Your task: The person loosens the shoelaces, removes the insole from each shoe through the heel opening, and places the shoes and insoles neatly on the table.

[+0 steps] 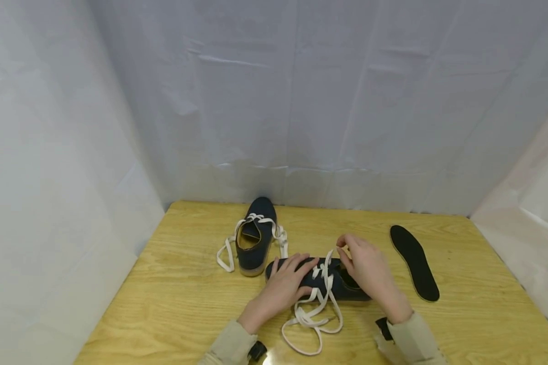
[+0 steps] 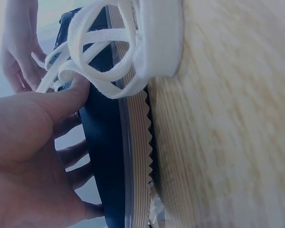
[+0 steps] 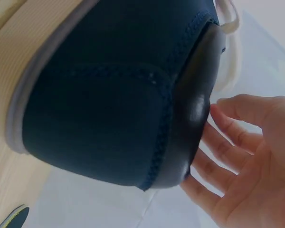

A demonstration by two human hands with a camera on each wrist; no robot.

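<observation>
Counter [image 1: 164,299] wood spreads either side of the shoe [image 1: 347,294]; beyond, its back edge meets a sheet [image 1: 310,190]. Near the shoe's toe stands a second shoe [image 1: 268,235]; past its heel, an insole [image 1: 415,263]. Left hand [image 1: 283,284] grips its toe, fingers spread; right hand [image 1: 370,268], fingers narrow, pinches a lace [image 1: 327,263] above it.

Can't fully see the near shoe [image 1: 347,292] under the left hand [image 1: 280,285], tbh. Can't make out the tip of the white lace [image 1: 328,280], too tiny. Only getting a cut-off bit of black insole [image 3: 16,218] in the right wrist view.
</observation>
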